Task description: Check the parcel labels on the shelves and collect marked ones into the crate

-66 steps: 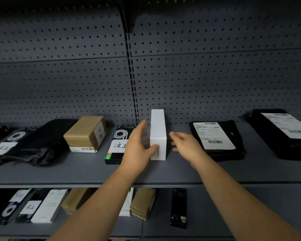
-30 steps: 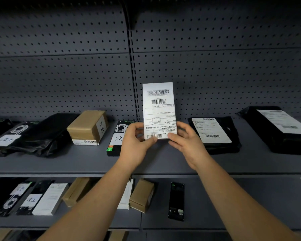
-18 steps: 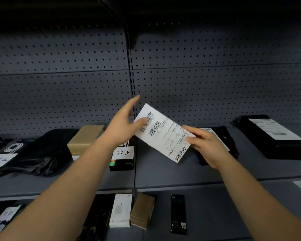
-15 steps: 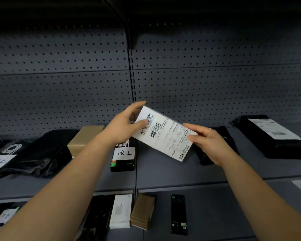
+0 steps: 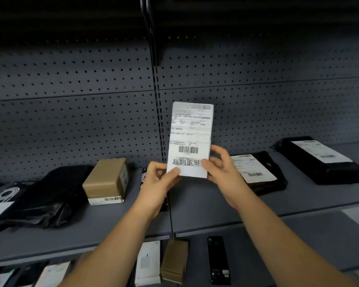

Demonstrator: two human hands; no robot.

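A: We look first at the setting. What do we have before us?

B: We face a grey metal shelf [image 5: 195,206] backed by a grey perforated panel [image 5: 71,112], with a dark slotted upright [image 5: 153,79] dividing the panel. A second shelf level [image 5: 298,241] lies below. The light is dim, and the top of the view is dark.

A: What do we see resting on the upper shelf?

B: From the left: a crumpled black plastic mailer bag [image 5: 50,197]; just beside it a brown cardboard box with a barcode strip [image 5: 107,181]; and a black box with a white coil print [image 5: 143,176], mostly hidden behind our left wrist. To the right lie a flat black mailer with a white shipping label [image 5: 263,172] and, well apart from it, a long black parcel with a white label [image 5: 319,160].

A: And on the lower level?

B: A flat white box [image 5: 147,264], a small brown cardboard carton [image 5: 174,259] just beside it, and a slim black box [image 5: 218,259].

A: Now the hands. What do we hold?

B: We hold a tall white rectangular parcel covered by a printed label [image 5: 190,139] upright in the air above the shelf, its labelled face toward us. A barcode and a row of handwritten characters show near its lower end. Our left hand [image 5: 160,183] pinches the lower left corner between thumb and curled fingers. Our right hand [image 5: 222,172] grips the lower right edge, the thumb on the front face and the fingers curled behind.
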